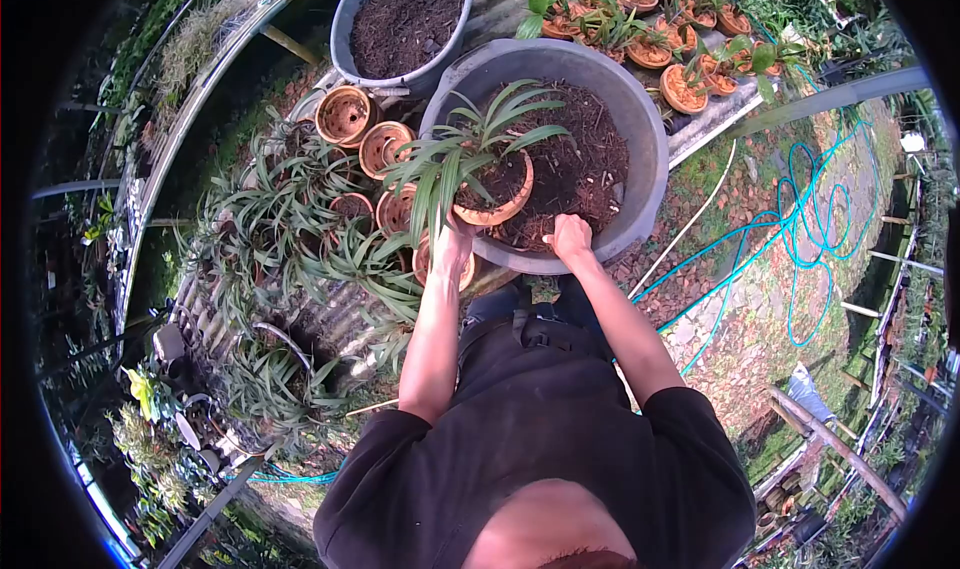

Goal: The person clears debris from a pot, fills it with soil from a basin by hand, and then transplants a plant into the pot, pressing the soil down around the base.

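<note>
A clay pot with a long-leaved green plant and dark soil is tilted over the near left part of a large grey tub. My left hand grips the pot at its near left side; leaves and the pot hide some of its fingers. Dark, crumbly soil fills the tub's bottom. Just inside the near rim, my right hand is closed over the soil, fingers curled under. Whatever it may hold is hidden.
Several stacked clay pots stand left of the tub, beside many leafy plants. A second tub of soil sits behind. Small potted plants line the back right. A turquoise hose lies coiled on the ground.
</note>
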Tool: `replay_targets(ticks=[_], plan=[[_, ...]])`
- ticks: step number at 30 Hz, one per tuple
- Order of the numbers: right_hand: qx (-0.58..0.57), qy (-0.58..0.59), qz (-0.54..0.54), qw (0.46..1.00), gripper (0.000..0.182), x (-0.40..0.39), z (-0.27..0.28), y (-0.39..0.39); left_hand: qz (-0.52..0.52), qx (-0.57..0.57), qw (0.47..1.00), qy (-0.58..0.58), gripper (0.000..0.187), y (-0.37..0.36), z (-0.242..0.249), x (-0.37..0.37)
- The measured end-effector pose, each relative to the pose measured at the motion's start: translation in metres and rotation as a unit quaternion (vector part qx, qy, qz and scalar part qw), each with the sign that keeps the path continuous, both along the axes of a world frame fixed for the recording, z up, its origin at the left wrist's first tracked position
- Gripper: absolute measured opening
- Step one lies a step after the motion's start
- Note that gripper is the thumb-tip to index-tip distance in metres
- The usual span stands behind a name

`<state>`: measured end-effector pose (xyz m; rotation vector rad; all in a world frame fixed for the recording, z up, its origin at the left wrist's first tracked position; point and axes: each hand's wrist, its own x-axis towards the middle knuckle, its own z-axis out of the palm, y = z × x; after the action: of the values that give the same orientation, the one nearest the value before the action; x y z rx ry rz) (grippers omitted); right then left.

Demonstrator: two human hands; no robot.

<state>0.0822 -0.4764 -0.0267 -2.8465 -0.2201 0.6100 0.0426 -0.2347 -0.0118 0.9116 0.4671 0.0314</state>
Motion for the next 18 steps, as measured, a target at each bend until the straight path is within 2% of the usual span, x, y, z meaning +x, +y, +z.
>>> replay_targets(ticks=[1,4,7,10,14,17,18], plan=[[0.006,-0.002,-0.008,1.0,0.031,0.0,-0.002,0.0,0.016,-0.046,0.999,0.021,0.068,-0.002,0.007,0.0],[0.035,-0.029,-0.006,0.999,0.031,0.006,-0.012,-0.005,0.002,-0.08,0.997,-0.007,0.071,-0.009,0.032,0.004],[0.073,-0.078,-0.008,0.994,0.034,0.003,-0.013,-0.01,-0.006,-0.057,0.998,-0.011,0.074,-0.012,0.044,0.008],[0.062,-0.033,-0.009,0.998,0.034,0.004,-0.014,-0.006,-0.004,-0.067,0.998,-0.008,0.074,-0.017,0.053,0.008],[0.127,-0.067,-0.007,0.99,0.03,0.012,-0.01,-0.019,-0.017,-0.105,0.994,0.006,0.071,-0.014,0.049,0.011],[0.239,-0.1,-0.016,0.966,0.027,0.017,0.032,-0.024,-0.001,-0.081,0.996,0.022,0.069,-0.014,0.037,0.008],[0.282,-0.082,-0.062,0.954,0.03,0.016,0.061,-0.019,0.016,-0.065,0.998,0.004,0.065,-0.015,0.035,0.007]])
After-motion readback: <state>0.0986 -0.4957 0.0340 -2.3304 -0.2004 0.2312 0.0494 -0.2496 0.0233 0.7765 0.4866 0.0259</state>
